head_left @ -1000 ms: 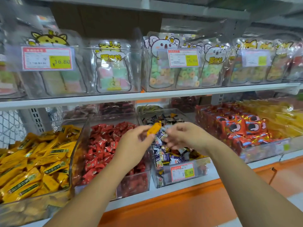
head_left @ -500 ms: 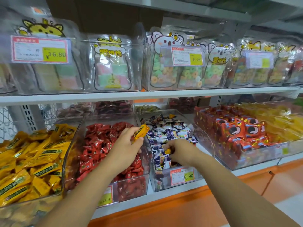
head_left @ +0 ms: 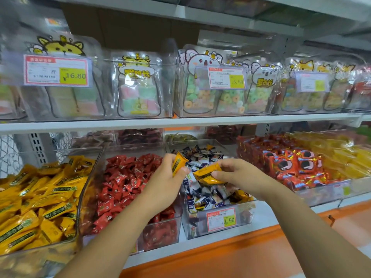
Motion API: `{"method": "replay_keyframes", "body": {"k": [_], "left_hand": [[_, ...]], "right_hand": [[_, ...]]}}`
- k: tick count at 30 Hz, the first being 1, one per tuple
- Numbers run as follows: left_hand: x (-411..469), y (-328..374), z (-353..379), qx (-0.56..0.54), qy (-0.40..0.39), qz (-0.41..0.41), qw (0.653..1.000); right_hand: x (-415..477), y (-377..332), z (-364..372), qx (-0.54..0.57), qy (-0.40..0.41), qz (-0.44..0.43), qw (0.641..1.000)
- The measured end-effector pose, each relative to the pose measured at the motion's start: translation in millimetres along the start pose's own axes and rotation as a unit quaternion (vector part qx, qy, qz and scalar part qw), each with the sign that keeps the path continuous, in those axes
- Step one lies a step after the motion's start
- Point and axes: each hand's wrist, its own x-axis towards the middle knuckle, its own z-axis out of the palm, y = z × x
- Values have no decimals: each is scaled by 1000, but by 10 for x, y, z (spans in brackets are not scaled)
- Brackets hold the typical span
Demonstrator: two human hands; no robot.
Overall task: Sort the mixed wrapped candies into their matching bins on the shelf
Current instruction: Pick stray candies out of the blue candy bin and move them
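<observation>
one yellow candy (head_left: 179, 164) pinched in left hand (head_left: 166, 184), another in right hand (head_left: 239, 177), at the mixed-candy bin (head_left: 245, 214)

The upper shelf (head_left: 180, 123) overhangs the open-topped bins (head_left: 247, 216), leaving their fronts reachable.

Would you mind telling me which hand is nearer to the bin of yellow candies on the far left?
Left. The left hand is over the red-candy bin beside the yellow bin; the right hand is farther right, over the mixed bin.
</observation>
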Motion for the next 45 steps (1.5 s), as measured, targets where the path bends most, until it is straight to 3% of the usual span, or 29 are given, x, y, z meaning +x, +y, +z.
{"method": "replay_keyframes", "body": {"k": [8,13,18,22,24,26,28,31,36,45], "left_hand": [[-23,137,-22,7,-79,17,997],[23,49,-21,58,-81,44,994],[24,14,-32,0,-73,30,997],[40,6,-41,-19,-49,26,998],[44,-2,-41,-13,-45,19,999],[49,-15,-36,-3,-47,13,999],[54,-20,-26,1,-43,12,999],[73,-31,1,8,-32,15,999],[83,-48,21,34,-36,9,999],[55,-24,32,32,-40,6,999]], "right_hand": [[-92,-295,76,70,-45,-48,995],[-67,-338,187,116,-12,-41,992],[-19,-339,282,152,26,-22,988],[-33,-344,218,221,9,11,975],[-95,-354,22,166,19,28,986],[-184,-319,-226,-13,41,48,998],[-256,-260,-409,-169,39,78,982],[-296,-159,-476,-295,16,113,949],[-268,7,-343,-341,-46,137,929],[-188,164,-248,-343,-34,99,933]]}}
